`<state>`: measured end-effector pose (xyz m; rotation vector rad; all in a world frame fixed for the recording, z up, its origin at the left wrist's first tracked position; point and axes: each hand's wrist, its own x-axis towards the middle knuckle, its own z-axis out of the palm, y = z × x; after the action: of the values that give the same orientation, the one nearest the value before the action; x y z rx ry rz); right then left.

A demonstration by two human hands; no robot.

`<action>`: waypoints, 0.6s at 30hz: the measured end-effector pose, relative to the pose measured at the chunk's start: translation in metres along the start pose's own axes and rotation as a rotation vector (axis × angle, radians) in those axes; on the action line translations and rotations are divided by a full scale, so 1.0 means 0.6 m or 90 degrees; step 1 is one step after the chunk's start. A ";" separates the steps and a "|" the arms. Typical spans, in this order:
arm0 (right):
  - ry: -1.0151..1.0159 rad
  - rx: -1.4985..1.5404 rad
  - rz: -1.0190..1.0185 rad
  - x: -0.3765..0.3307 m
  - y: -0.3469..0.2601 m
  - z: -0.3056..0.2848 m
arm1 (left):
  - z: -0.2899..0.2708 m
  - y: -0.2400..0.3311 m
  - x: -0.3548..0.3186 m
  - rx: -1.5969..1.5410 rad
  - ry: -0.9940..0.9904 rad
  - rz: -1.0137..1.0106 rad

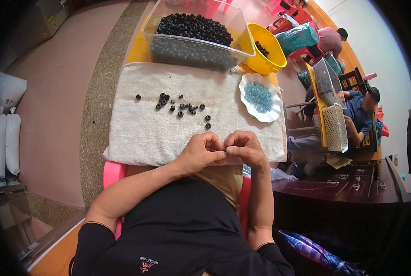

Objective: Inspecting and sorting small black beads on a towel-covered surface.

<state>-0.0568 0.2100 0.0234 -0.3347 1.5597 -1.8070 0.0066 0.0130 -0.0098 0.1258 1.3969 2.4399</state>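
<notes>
While both hands (201, 149) pinched a tiny thing (225, 149) too unclear to identify, loose black pieces (181, 106) lay on the towel (141, 133); with the tub (191, 57) holding plenty more, much seemed left.

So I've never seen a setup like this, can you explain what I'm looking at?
There's no machine, just a person's bare left hand and right hand. The one picture comes from a wide fisheye camera worn on their head, looking down, so straight edges bend near the rim. Small black beads lie scattered on a white towel. At its far right is a wavy-edged white dish of tiny bluish pieces; beyond it stand a clear tub of more black beads and a yellow bowl. Both hands' fingers pinch close together; anything between them is too small to make out.
</notes>
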 end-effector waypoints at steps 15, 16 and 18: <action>0.050 -0.241 0.039 -0.018 -0.019 -0.005 | 0.005 -0.009 -0.002 0.045 0.003 0.011; 0.041 -0.233 0.042 -0.019 -0.020 -0.006 | 0.006 -0.006 -0.003 0.060 -0.008 0.015; 0.033 -0.225 0.044 -0.020 -0.023 -0.006 | 0.007 -0.002 -0.004 0.076 -0.019 0.020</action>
<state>-0.0550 0.2206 0.0383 -0.3956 1.9056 -1.4939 0.0100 0.0161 -0.0084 0.2114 1.5387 2.3688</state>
